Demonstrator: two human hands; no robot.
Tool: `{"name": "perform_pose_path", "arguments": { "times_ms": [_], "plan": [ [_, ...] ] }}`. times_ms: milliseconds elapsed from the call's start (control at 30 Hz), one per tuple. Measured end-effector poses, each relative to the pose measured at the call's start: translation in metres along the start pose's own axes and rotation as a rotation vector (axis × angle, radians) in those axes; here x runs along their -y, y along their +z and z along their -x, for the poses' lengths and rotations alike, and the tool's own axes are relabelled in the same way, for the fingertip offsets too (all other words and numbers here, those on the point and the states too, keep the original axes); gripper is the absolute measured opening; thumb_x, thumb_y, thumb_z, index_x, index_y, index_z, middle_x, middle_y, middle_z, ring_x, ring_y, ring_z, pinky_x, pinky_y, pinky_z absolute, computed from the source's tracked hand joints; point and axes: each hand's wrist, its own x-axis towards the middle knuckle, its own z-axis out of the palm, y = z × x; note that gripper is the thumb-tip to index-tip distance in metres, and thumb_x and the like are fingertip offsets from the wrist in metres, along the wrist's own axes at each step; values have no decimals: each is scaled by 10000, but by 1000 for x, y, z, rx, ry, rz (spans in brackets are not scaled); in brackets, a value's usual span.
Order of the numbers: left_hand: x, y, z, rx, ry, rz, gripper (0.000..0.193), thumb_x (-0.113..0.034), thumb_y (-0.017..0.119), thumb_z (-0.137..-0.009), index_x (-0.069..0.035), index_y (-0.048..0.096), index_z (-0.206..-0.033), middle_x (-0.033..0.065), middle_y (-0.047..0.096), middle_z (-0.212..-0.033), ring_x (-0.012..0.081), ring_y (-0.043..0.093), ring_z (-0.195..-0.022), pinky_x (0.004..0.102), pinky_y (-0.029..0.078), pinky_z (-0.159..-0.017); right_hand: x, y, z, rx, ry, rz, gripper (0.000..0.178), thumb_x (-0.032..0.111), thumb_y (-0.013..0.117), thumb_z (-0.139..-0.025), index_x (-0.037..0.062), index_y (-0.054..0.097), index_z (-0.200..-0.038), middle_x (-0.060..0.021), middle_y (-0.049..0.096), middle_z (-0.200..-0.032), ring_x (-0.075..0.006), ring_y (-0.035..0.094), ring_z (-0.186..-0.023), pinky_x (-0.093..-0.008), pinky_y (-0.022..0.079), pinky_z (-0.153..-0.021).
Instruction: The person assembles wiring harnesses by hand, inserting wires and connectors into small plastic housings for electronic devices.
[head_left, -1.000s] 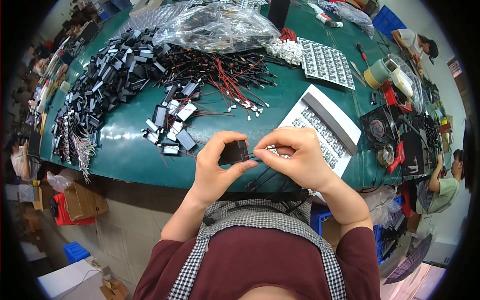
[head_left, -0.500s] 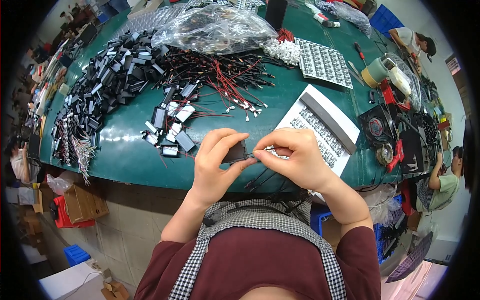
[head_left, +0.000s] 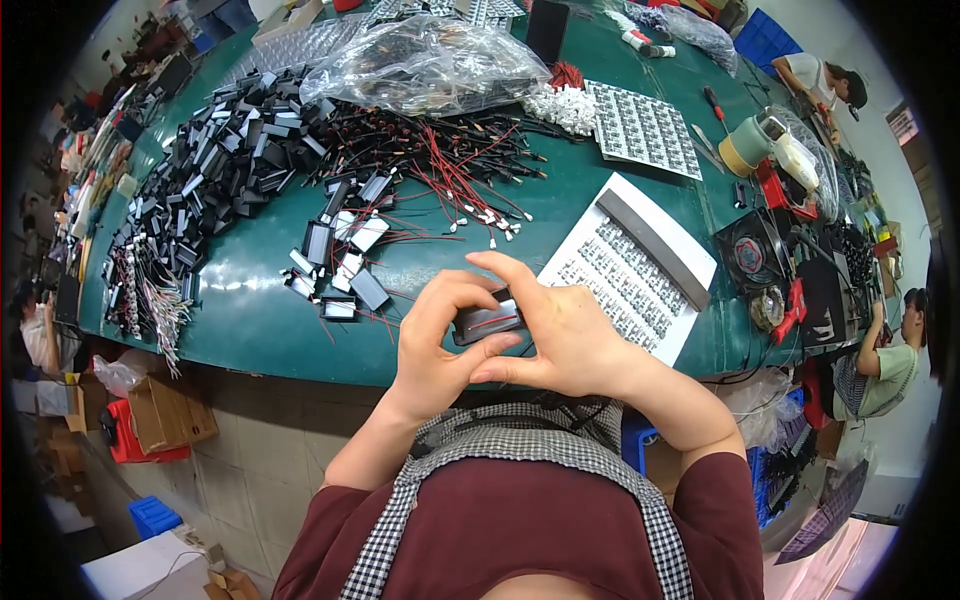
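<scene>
A small black plastic case [head_left: 489,326], open side up, is held just past the table's front edge, with a red wire lying along its inside. My left hand [head_left: 428,345] wraps its left end, thumb below and curled fingers above. Around the right end is my right hand [head_left: 572,338], its thumb under the case and its fingers over the far side, partly hiding it. Beyond my left hand lies a small group of similar cases [head_left: 318,242] with red wires attached. To the right, a white sheet carries a panel of small circuit boards [head_left: 630,275] and a dark grey strip [head_left: 655,250].
A large heap of black cases [head_left: 235,150] covers the left of the green table [head_left: 250,320]. Black cables, red wires [head_left: 450,175] and a clear plastic bag [head_left: 425,65] lie farther back. At right stand a fan [head_left: 748,250] and a tape roll [head_left: 750,145]. Other people sit beyond.
My right hand has gone from pinching a thin dark wire beside the case to gripping the case's right end. The case has turned, showing its inside and the red wire.
</scene>
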Motion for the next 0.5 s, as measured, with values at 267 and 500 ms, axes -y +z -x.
{"name": "perform_pose_path", "arguments": {
  "times_ms": [267, 500],
  "plan": [
    [3, 8, 7, -169, -74, 44, 74, -71, 663, -771, -17, 615, -786, 88, 520, -921, 186, 540, -806, 296, 451, -697, -1, 9, 1, -18, -10, 125, 625, 410, 591, -815, 46, 360, -1268, -129, 619, -918, -286, 631, -747, -360, 489, -564],
    [20, -23, 3, -280, -86, 41, 114, -105, 560, -869, -15, 545, -800, 87, 557, -914, 162, 556, -778, 237, 433, -708, -19, 9, -9, -97, 91, 260, 353, 374, 642, -776, 28, 586, -812, -96, 616, -791, -275, 600, -684, -371, 473, -597]
  ]
}}
